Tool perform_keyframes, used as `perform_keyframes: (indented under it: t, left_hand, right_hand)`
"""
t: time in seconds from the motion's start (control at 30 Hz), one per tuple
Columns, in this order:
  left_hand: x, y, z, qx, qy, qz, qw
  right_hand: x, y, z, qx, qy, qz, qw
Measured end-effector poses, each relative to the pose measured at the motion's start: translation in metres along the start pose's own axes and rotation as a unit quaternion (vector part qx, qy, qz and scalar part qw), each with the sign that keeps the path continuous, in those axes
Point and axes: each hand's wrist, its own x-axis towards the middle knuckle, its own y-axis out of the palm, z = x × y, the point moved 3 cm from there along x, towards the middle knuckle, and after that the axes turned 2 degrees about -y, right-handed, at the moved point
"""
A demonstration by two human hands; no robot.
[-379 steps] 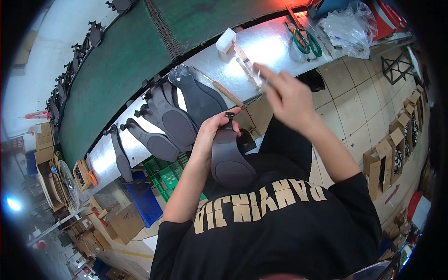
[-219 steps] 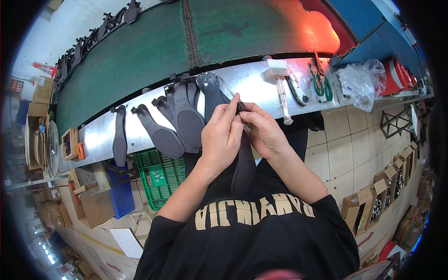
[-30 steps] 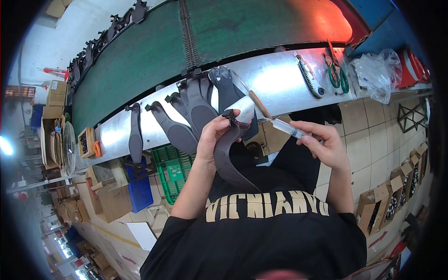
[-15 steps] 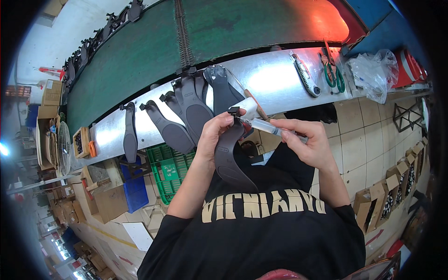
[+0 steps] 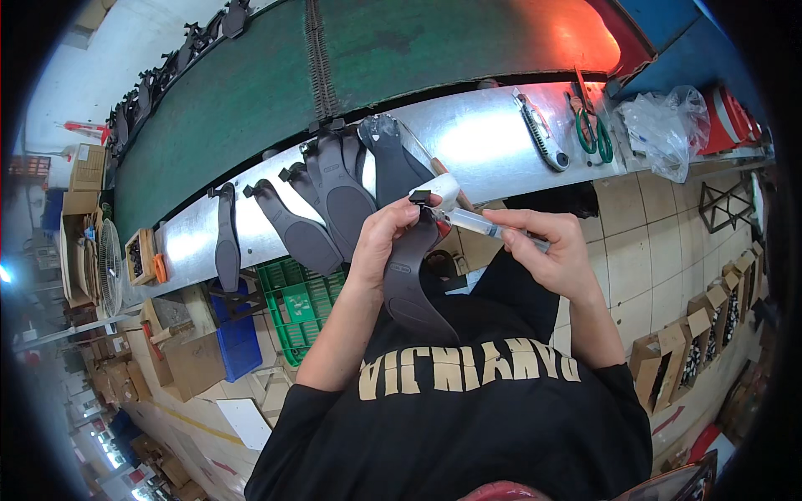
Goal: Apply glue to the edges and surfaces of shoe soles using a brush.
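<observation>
My left hand [image 5: 380, 242] pinches a dark grey, strap-shaped piece [image 5: 407, 284] just under its small black clip [image 5: 424, 198]. The wide end of this piece hangs down in front of my black shirt. My right hand [image 5: 547, 246] is closed round a clear syringe [image 5: 473, 222], which slants toward the clip end. The syringe tip is close to the clip; whether it touches is too small to tell. Beyond my hands, several similar dark pieces [image 5: 347, 200] lie on a metal ledge, beside a white wad [image 5: 440, 187] and a wooden-handled tool [image 5: 438, 166].
A box cutter [image 5: 543, 138], green-handled scissors [image 5: 593, 142] and a clear plastic bag [image 5: 668, 125] lie on the ledge's right. Behind runs a green conveyor belt [image 5: 225, 108]. Below stand a green crate [image 5: 301, 309], a blue bin [image 5: 241, 346] and cardboard boxes [image 5: 693, 342].
The bench and its tools have shifted slightly left in view. Both hands keep their grips, with the syringe still at the clip end, and the clip is turned a little.
</observation>
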Motion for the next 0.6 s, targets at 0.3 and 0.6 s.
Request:
perform_keyframes:
  t: [0.3, 0.6]
  left_hand:
    - [-0.0012, 0.0017, -0.0014, 0.018, 0.005, -0.003, 1.000]
    - [-0.0023, 0.0040, -0.0019, 0.018, -0.006, -0.004, 1.000]
  right_hand:
    - [0.0018, -0.0048, 0.0045, -0.017, -0.015, -0.014, 1.000]
    - [0.0020, -0.0051, 0.0046, -0.025, -0.031, -0.017, 0.999]
